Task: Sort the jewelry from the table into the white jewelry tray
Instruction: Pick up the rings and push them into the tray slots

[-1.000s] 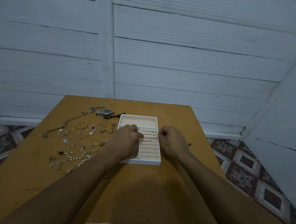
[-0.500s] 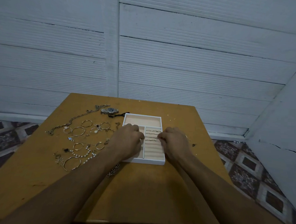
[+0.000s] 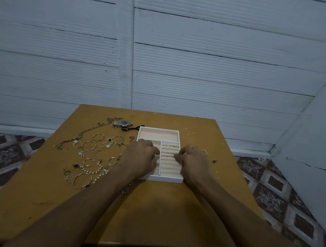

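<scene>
From my feed, both hands sit curled over the tray (image 3: pixel 156 178), which lies on the table (image 3: pixel 152 218) a little past its middle. My left hand (image 3: pixel 141 157) rests knuckles-up on the tray's left compartment, with its fingers folded under and hiding most of that compartment. I cannot tell whether they hold anything. My right hand (image 3: pixel 193 160) hangs over the tray's right edge. Its fingertips (image 3: pixel 177 157) are bunched together and touch the ring rolls about halfway down. They may be pinching something small, but I cannot tell at this size.

Several rings (image 3: pixel 170 147) already sit in the top two rolls, just beyond those fingertips. The long back compartment shows only its beige lining. One more ring (image 3: pixel 204 152) lies on the table just beside my right hand, outside the tray.

The rest of the jewelry is spread on the table to the left of the tray: a watch (image 3: pixel 123 123) near the back corner, a long chain (image 3: pixel 85 133), bangles (image 3: pixel 89 145), and a pearl bracelet (image 3: pixel 96 171). A second, short chain (image 3: pixel 127 188) shows under my left forearm.

The watch dial is too small to read.
</scene>
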The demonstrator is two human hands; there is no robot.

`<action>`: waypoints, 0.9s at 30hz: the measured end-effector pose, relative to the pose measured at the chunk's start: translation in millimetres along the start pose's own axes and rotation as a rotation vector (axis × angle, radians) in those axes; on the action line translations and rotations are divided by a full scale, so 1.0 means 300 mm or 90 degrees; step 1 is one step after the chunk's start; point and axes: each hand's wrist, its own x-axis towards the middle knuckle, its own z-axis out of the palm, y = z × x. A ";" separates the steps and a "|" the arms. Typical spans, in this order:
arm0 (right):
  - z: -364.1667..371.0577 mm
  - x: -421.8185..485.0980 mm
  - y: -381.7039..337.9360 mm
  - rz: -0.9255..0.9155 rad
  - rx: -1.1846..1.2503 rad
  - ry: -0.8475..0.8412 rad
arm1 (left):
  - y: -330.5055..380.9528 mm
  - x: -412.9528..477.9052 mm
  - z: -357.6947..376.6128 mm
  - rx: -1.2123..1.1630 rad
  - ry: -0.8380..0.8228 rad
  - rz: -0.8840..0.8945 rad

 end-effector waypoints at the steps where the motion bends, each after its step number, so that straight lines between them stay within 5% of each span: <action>1: 0.001 0.002 -0.001 0.001 0.001 0.000 | 0.000 0.000 0.000 0.002 0.002 0.000; 7: 0.011 0.002 0.015 0.033 0.085 0.002 | 0.014 0.023 0.008 0.005 0.009 0.000; 13: -0.032 -0.020 0.119 0.201 0.272 0.029 | 0.111 0.103 0.020 -0.037 0.007 0.019; 20: -0.071 0.008 0.289 0.315 0.275 0.004 | 0.237 0.224 0.075 0.002 -0.042 -0.011; 27: -0.032 0.073 0.319 0.295 0.210 -0.113 | 0.322 0.290 0.146 0.084 -0.134 0.012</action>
